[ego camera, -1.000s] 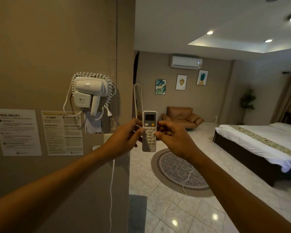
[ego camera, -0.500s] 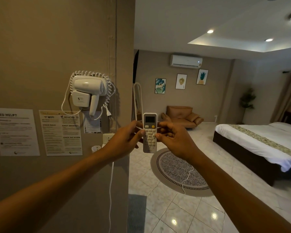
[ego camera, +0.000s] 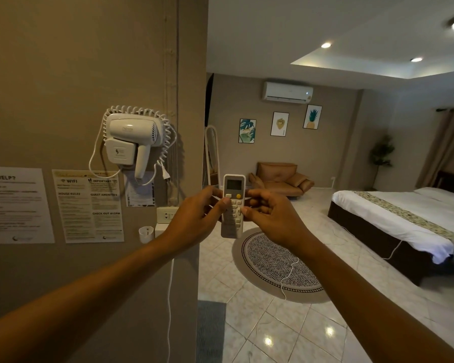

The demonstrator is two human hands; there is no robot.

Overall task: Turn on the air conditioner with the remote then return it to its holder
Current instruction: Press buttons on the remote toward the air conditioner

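A white remote (ego camera: pixel 232 205) with a grey screen and a yellow button stands upright in front of me, held from both sides. My left hand (ego camera: pixel 194 218) grips its left edge, thumb on the upper buttons. My right hand (ego camera: pixel 270 221) grips its right edge, thumb on the keypad. The white air conditioner (ego camera: pixel 287 91) hangs high on the far wall, with a small light showing at its right end. A small white holder (ego camera: pixel 145 233) is fixed to the near wall, left of my left wrist, with nothing in it.
The near wall carries a white hair dryer (ego camera: pixel 131 142), paper notices (ego camera: pixel 89 205) and a socket (ego camera: pixel 167 215). Beyond lie a round rug (ego camera: pixel 278 265), a brown armchair (ego camera: pixel 281 179), a bed (ego camera: pixel 404 221) at the right and a loose white cable on the tiles.
The remote and both hands have stayed almost in place; the view shifted slightly. A small light now shows on the air conditioner's right end.
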